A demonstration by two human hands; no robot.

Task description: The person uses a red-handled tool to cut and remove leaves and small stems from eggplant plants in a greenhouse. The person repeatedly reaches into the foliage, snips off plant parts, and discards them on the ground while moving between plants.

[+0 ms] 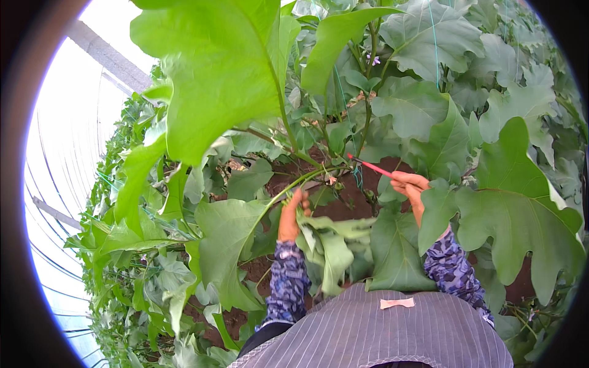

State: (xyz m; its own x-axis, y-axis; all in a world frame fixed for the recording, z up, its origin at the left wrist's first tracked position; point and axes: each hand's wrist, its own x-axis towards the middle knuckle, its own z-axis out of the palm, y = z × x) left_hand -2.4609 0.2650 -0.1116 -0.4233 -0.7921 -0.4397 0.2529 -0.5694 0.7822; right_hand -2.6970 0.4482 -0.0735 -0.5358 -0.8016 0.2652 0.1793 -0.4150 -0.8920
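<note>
My left hand is closed around the stems of a bunch of leaves, which hang limply below and to its right. In my right hand is a thin red stick-like tool with a dark tip, pointing up and left. The tip lies close to a plant stem and a pale pinkish flower. A green-blue string is wound by the stem just below the tip. What kind of tool it is, I cannot tell.
Large lobed eggplant leaves hang close to the view, with more on the right. Support strings run upward among the plants. Brown soil shows between stems. A greenhouse frame beam and translucent sheeting stand at the left.
</note>
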